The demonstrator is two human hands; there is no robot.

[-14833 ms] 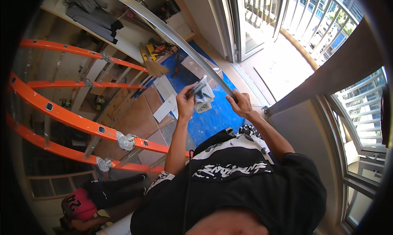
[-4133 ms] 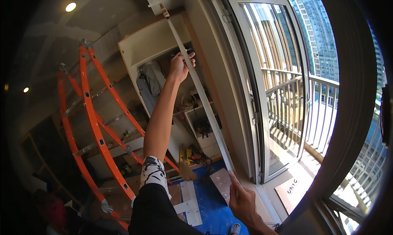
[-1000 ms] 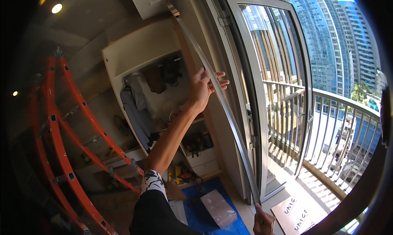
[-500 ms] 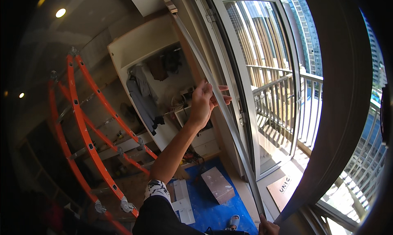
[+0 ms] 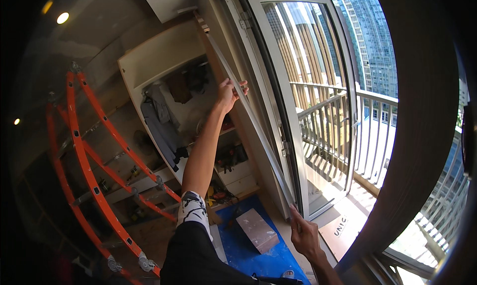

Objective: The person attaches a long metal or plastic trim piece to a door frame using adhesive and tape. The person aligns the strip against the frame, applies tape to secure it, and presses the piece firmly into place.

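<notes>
A long straight metal bar [image 5: 263, 142] stands at a slant along the wall edge beside the glass door. High up, my left hand [image 5: 228, 95] is closed around it, thumb on the near side and fingertips showing past its right edge. My right hand [image 5: 305, 237] holds the bar's lower end, its fingers pointing up along the metal. A small wooden piece [image 5: 201, 23] shows at the top end of the bar; whether the two are joined is unclear.
An orange ladder [image 5: 74, 131] stands on the left. Behind my left arm is an open cabinet [image 5: 164, 51] with hanging clothes [image 5: 158, 123]. A box [image 5: 257, 230] sits on blue floor sheeting [image 5: 233, 245]. The framed glass door [image 5: 298, 136] opens onto a railed balcony [image 5: 375, 98].
My right hand has risen from the lower edge, and the bar's lower end has come up with it. My left hand has moved up and away, its fingers closer round the bar. The view has shifted slightly.
</notes>
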